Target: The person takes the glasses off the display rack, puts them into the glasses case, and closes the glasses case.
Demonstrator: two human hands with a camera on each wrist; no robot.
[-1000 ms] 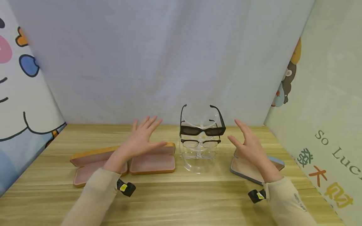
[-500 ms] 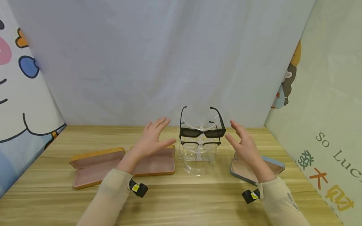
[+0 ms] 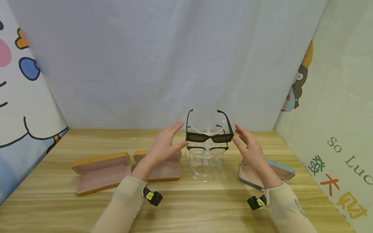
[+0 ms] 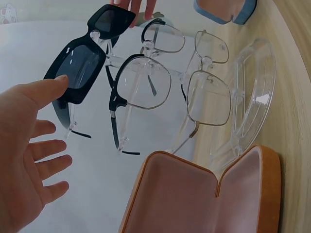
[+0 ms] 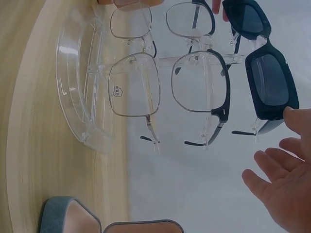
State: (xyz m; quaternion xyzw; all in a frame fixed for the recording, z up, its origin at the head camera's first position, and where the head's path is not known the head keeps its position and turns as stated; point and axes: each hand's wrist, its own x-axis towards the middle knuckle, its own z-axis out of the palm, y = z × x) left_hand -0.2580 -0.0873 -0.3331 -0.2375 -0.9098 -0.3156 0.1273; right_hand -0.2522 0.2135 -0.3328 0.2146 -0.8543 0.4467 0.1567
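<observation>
Black sunglasses (image 3: 221,138) sit on the top tier of a clear display stand (image 4: 265,90), temples pointing back. My left hand (image 3: 162,146) is at their left end, fingers extended. In the left wrist view its thumb (image 4: 46,91) overlaps the frame's corner. On the other side is my right hand (image 3: 251,149), fingers loosely bent, its thumb at the opposite corner in the right wrist view. Whether either thumb touches is hard to tell. Below are black-browed glasses (image 4: 116,101), then thin metal-rimmed glasses (image 5: 111,92) on the lower tier.
Two orange-brown glasses cases with pink lining, one far left (image 3: 102,176) and one (image 3: 166,171) partly behind my left hand, lie unfolded on the wooden table (image 3: 204,207). A blue case (image 3: 281,170) lies unfolded under my right forearm. A pale cloth (image 3: 145,64) hangs behind.
My left hand has moved right, from above the orange-brown cases to the left end of the sunglasses. My right hand has come slightly left toward their other end. The glasses stay on the stand.
</observation>
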